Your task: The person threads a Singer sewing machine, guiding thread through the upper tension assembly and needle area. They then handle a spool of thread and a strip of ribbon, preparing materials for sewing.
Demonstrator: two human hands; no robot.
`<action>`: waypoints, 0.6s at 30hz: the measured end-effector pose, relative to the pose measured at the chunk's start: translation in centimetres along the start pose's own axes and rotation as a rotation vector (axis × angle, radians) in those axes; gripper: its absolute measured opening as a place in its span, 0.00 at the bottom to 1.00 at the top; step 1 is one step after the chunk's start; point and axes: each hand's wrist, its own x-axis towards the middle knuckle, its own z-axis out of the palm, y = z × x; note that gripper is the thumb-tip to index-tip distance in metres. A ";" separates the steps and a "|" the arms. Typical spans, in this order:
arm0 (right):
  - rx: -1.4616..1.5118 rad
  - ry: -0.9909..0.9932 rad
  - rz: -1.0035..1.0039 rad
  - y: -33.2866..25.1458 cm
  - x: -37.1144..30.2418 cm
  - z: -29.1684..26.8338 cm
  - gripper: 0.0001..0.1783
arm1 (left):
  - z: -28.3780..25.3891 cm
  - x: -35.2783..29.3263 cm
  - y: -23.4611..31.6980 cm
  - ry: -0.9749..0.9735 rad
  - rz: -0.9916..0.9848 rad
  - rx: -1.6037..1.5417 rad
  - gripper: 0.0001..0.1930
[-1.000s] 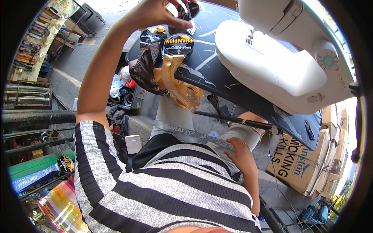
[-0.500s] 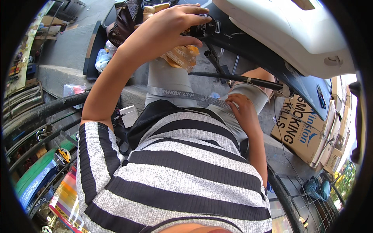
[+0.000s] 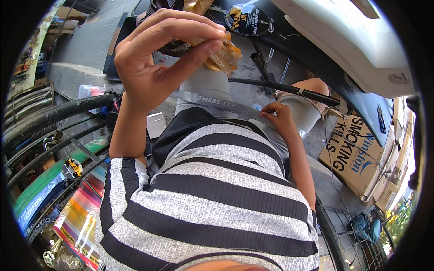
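My left hand [image 3: 162, 54] is raised at the upper left, its fingers curved and a small gap between thumb and fingertips. I see nothing held in it. Just past its fingertips, gold printed ribbon [image 3: 226, 62] hangs in folds above my knee. A round black medal [image 3: 248, 20] with a gold and blue face lies on the dark surface beyond. Across my lap stretches a grey ribbon [image 3: 217, 100] with pale lettering. My right hand [image 3: 281, 116] is closed with its fingertips pinching this ribbon near its right end.
A white moulded panel [image 3: 343, 45] overhangs the dark tabletop [image 3: 312, 77] at the upper right. Cardboard boxes [image 3: 348, 158] stand to the right. Black metal bars [image 3: 58, 115] run along my left side, near a colourful printed sheet [image 3: 81, 217]. A black bar [image 3: 289, 89] crosses above my knees.
My left hand has drawn back left and toward me from the medal, which now shows on the dark surface. My right hand has shifted slightly left, onto the grey ribbon.
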 end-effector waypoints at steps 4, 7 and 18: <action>-0.133 0.089 -0.129 -1.3 -0.7 -0.8 0.07 | 1.3 -1.0 1.0 -0.469 -0.109 -0.191 0.09; -0.109 0.077 -0.160 -4.0 -1.9 -2.8 0.07 | 6.3 -2.0 2.1 -0.674 -0.280 -0.353 0.18; 0.476 0.034 -0.277 -14.5 -8.0 -14.1 0.11 | 6.5 5.8 4.0 -0.877 -0.571 -1.105 0.16</action>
